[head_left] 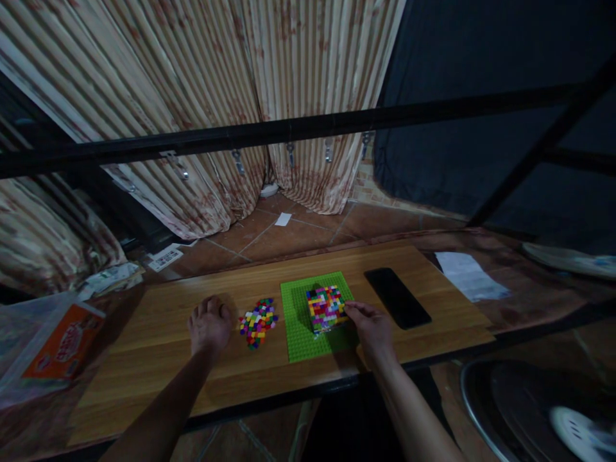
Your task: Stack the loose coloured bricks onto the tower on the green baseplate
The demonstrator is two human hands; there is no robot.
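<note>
A block-shaped build of small multicoloured toy bricks (327,309) stands on a green studded baseplate (299,343). At its right side, my right hand (373,327) has thumb and forefinger pinched together against the bricks. Whatever lies between those fingertips is too small to make out. My left hand (210,325) rests palm down on the wooden table (168,359), fingers apart and slightly bent, holding nothing. Just right of it lies a loose pile of small coloured bricks (260,321), between the hand and the baseplate.
A black phone (397,298) lies on the table right of the baseplate. Past the table's right end is a white paper (469,274); a plastic bag with an orange label (62,343) sits at the left. A dark metal bar (308,128) crosses before the curtains.
</note>
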